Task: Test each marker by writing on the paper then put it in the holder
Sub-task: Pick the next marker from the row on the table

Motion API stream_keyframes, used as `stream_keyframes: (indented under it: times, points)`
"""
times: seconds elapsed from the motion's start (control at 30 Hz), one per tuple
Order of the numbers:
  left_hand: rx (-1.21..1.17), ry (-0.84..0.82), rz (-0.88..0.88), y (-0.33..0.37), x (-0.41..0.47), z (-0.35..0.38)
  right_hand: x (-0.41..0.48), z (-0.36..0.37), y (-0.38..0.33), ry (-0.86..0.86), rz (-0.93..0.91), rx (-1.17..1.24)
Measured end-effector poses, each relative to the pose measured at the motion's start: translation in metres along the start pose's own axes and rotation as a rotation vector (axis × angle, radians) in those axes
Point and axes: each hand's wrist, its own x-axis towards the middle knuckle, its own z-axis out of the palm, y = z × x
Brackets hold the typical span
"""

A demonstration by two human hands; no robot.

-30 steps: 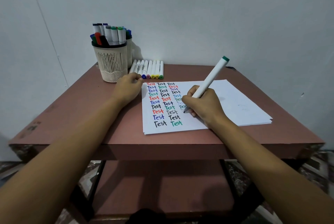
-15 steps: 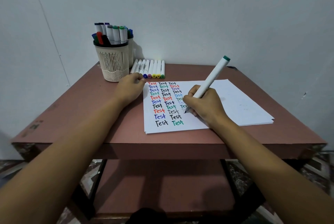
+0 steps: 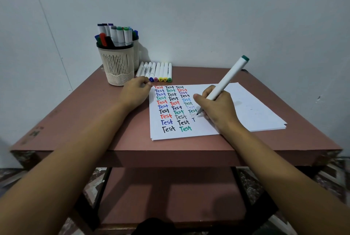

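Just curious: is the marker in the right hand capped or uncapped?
Uncapped at the writing end: the marker shows a bare dark tip on the paper.

Both bare forearms reach forward from the lower corners of the view and converge over the reddish-brown tabletop [image 3: 79,121]. The left hand [image 3: 135,93] lies knuckles up on the tabletop, its fingers curled under into a loose fist and its thumb tip at the upper left corner of the white sheet of paper [image 3: 255,109]. Whether the fist encloses anything is hidden. The right hand [image 3: 216,107] rests its outer edge on the paper, wrist straight, thumb and fingers [image 3: 198,96] pinching the white marker with a green end cap [image 3: 227,79] in a writing grip. The marker's shaft leans up and to the right, away from the knuckles.
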Motion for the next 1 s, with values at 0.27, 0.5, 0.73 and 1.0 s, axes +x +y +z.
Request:
stream_keyframes:
  times: [0.27,0.5,0.73,1.0]
  points:
    - [0.003,-0.01,0.002,-0.0018,0.0004,-0.0001,-0.0022,0.002,0.0007,-0.058,0.002,-0.112]
    - [0.013,-0.005,0.001,-0.0016,0.0004,0.0009,-0.0044,0.0026,-0.0012,-0.032,-0.016,-0.147]
    - [0.006,-0.007,0.006,-0.001,0.0003,-0.0002,-0.0053,0.0029,-0.0024,-0.038,-0.02,-0.187]
    - [-0.008,-0.004,0.002,-0.0015,0.0006,0.0004,-0.0068,0.0016,-0.0042,0.039,-0.042,-0.221]
